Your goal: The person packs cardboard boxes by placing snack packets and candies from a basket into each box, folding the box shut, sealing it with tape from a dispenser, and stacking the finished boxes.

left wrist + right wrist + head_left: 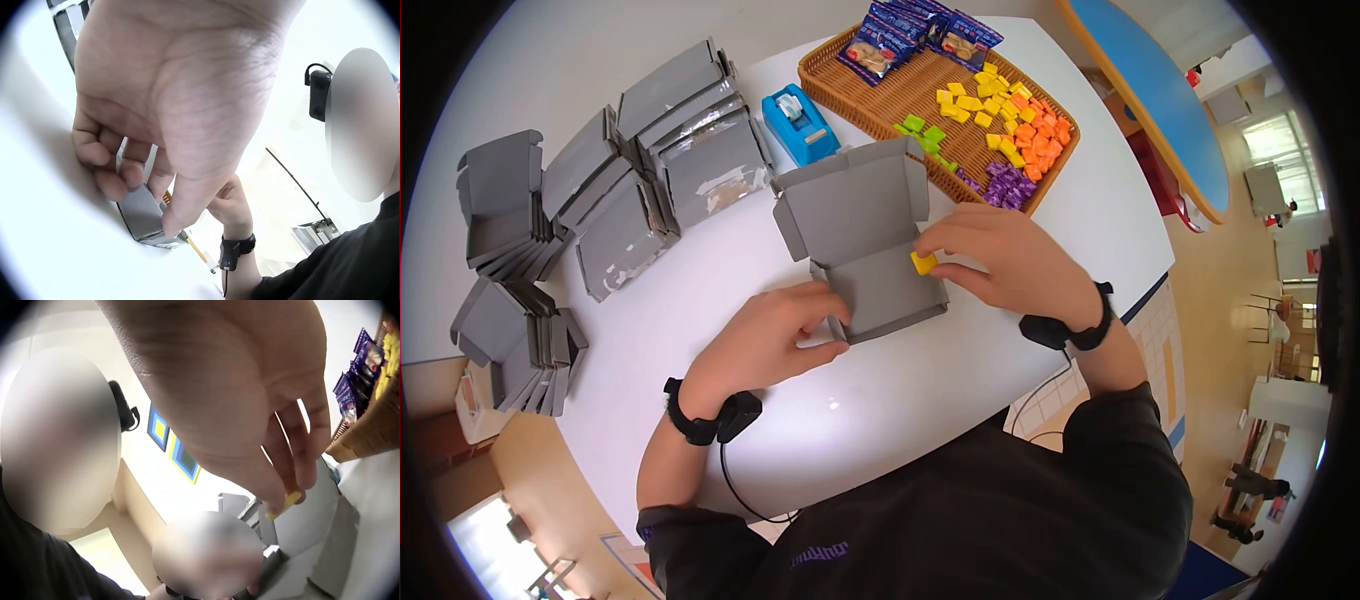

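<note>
An open grey cardboard box [885, 285] lies in front of me on the white table, its lid raised at the back. My left hand [775, 330] holds the box's front left corner, fingers bent over the side wall and thumb at the front. In the left wrist view those fingers curl close around the grey wall [140, 209]. Between thumb and fingertips, my right hand [1000, 255] pinches a small yellow square piece [923, 264] above the box's right side. The same hand [250, 394] shows the piece at its fingertips in the right wrist view.
Behind the box stands a wicker basket [870, 105] with snack packets [880, 45] and yellow, orange, green and purple pieces [1007, 187]. A blue tape dispenser [800, 125] is beside it. Several grey boxes [670, 90] are stacked at left. A blue-topped table [1170, 90] stands beyond.
</note>
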Available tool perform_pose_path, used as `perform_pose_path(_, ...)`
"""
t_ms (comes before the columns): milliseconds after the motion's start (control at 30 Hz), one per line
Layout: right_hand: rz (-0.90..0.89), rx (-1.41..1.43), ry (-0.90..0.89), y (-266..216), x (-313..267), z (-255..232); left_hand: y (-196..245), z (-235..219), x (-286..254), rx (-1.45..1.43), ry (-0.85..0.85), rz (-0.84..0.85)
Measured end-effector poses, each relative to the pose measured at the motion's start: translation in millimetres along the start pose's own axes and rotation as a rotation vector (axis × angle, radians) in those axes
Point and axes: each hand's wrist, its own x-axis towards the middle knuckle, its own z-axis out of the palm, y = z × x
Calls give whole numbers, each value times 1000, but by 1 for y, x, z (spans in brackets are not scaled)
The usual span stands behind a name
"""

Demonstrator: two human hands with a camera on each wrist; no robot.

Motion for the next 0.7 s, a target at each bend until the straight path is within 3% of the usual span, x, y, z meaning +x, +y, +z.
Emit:
perform_pose_path(133, 24, -49, -64, 10, 3, 23, 1, -1, -2, 8, 0, 10)
perform_pose_path(233, -109, -158, 53, 10, 7, 27, -2, 1, -2, -21, -3, 2)
perform_pose_path(400, 56, -235, 60, 1, 7, 28, -2, 0, -1, 12, -19, 6)
perform_pose_path(533, 86, -290, 69, -5, 11, 32, -3, 0, -1, 16, -18, 0)
perform_pose_path(700, 64, -146, 25, -4, 7, 38, -2, 0, -1, 27, -23, -3)
